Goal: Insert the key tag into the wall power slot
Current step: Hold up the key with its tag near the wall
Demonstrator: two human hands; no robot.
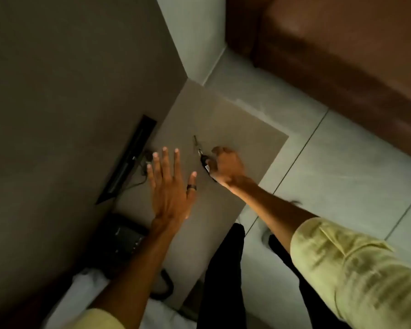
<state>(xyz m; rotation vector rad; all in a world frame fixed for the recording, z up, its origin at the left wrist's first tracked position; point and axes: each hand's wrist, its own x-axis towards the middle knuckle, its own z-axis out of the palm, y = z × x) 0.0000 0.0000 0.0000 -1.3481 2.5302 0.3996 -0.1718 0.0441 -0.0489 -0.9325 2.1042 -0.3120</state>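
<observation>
We are closing our right hand (227, 166) on the key tag (205, 162) above the table (235, 119); our left hand (170, 186) is hovering flat, fingers spread, holding nothing.

The middle and far part of the beige tabletop (235, 119) lies bare, open to a reach from the floor side. Along the wall edge a black panel (131, 160) and its cables (141, 173) crowd the left. A dark telephone (122, 236) fills the near-left corner. 2 things occupy the centre: the open left hand (169, 186) hovering flat, and the right hand (227, 166) closed around the key tag (204, 162).
</observation>
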